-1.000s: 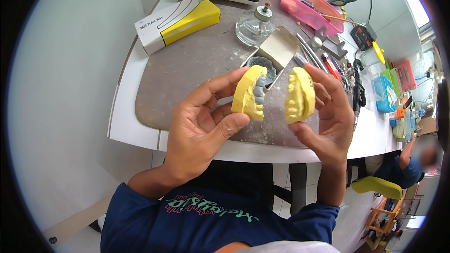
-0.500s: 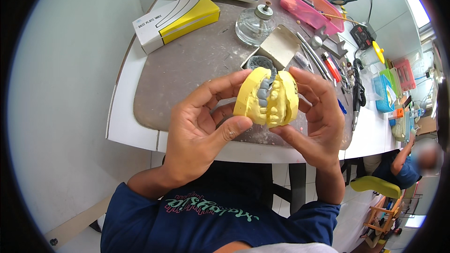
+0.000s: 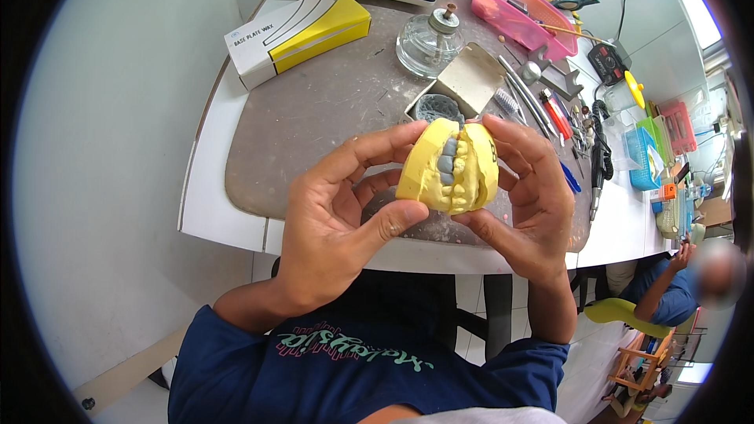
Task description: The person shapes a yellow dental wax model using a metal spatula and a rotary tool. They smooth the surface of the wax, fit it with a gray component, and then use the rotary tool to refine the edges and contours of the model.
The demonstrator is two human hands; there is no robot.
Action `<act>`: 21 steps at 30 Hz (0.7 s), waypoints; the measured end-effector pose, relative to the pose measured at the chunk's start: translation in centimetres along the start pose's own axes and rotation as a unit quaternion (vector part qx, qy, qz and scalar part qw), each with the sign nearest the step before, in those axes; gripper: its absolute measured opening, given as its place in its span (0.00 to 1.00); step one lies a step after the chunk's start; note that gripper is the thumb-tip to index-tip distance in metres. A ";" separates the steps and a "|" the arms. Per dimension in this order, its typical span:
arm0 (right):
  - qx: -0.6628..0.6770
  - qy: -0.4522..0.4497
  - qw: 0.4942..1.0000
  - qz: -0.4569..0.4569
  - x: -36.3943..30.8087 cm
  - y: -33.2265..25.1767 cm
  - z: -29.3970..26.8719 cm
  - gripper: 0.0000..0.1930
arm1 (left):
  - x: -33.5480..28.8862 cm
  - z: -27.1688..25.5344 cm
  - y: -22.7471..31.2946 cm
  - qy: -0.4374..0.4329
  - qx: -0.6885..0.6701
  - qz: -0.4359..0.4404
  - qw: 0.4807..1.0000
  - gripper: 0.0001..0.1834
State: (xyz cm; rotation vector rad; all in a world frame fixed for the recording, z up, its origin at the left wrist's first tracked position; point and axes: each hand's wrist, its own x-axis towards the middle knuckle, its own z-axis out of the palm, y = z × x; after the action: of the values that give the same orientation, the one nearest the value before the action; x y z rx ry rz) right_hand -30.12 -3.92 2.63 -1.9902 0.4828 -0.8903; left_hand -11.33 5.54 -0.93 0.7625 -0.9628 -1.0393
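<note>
- Together, two yellow dental casts [image 3: 423, 169] are held tooth to tooth, upright on edge, above the near part of the counter [image 3: 226, 224].
- Grey teeth [image 3: 447, 163] show on the left-hand cast, along the line where the two meet.
- Half-curled, the left hand [image 3: 326, 212] grips one cast between thumb and fingers.
- Likewise, the right hand [image 3: 536, 212] has its thumb and fingers around the other cast [image 3: 481, 165].
- Just beyond them, an open box [image 3: 471, 80] contains a dark grey moulded piece [image 3: 433, 108].
- Behind that stands a glass lamp [image 3: 428, 51], with a yellow-and-white carton [image 3: 306, 35] to its left.
- Rightward lie a pink basket [image 3: 496, 22], a red lighter [image 3: 553, 112] and metal tools [image 3: 528, 93].
- Farther right, a person in blue [image 3: 666, 292] sits on a green chair [image 3: 616, 314].
</note>
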 end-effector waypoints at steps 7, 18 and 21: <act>0.013 0.002 1.000 0.000 -0.2 0.0 0.0 0.38 | -0.2 0.2 0.0 0.003 0.007 0.014 1.000 0.31; 0.018 -0.004 1.000 -0.003 -0.1 0.2 0.1 0.38 | -0.5 0.2 0.3 -0.009 0.114 0.063 0.991 0.33; 0.014 -0.003 1.000 -0.002 -0.2 0.3 0.0 0.38 | -0.6 0.1 0.3 -0.017 0.166 0.085 0.982 0.32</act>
State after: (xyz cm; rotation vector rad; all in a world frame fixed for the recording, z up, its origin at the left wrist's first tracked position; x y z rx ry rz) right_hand -30.23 -3.95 2.32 -1.9690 0.4596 -0.8890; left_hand -11.47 6.23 -0.75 0.9201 -1.2269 -0.7529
